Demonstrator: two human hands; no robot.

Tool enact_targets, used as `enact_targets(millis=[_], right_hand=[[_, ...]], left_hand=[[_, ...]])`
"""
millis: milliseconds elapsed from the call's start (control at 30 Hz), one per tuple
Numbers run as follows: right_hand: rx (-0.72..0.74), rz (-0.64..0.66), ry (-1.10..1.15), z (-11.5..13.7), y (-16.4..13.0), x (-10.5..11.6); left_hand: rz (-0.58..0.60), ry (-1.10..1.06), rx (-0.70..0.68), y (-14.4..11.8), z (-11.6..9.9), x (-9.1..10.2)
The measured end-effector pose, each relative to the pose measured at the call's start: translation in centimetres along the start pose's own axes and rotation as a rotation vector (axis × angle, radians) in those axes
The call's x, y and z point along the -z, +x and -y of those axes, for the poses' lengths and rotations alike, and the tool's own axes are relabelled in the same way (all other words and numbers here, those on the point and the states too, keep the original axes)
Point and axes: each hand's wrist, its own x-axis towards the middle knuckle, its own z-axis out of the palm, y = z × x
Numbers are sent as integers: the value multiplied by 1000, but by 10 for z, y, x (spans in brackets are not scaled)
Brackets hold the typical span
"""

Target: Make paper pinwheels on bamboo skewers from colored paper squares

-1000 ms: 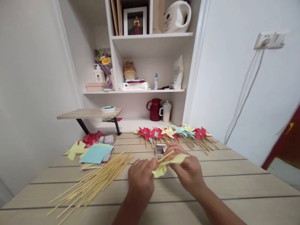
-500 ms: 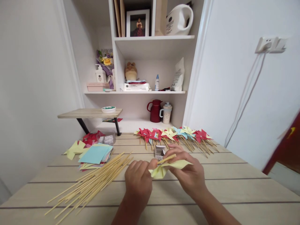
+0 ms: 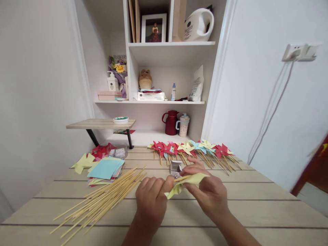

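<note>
White walls enclose a white shelf unit (image 3: 166, 71) at the far side. The pale plank table (image 3: 256, 205) fills the near scene: bamboo sticks (image 3: 102, 200) near left, paper squares (image 3: 106, 169) beyond, finished pinwheels (image 3: 192, 150) far centre. Near centre, left hand (image 3: 151, 200) and right hand (image 3: 208, 191) both pinch a yellow pinwheel (image 3: 186, 181) on its stick.

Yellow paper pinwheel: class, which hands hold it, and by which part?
Both hands: the right hand grips the yellow paper pinwheel by its folded blades, and the left hand pinches its near-left end, by the wooden stick.
</note>
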Motion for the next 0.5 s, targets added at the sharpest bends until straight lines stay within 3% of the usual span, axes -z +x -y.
enact_targets(millis=[500], right_hand=[[9, 6, -46, 10, 4, 1]], left_hand=[[-30, -30, -1, 0, -2, 1]])
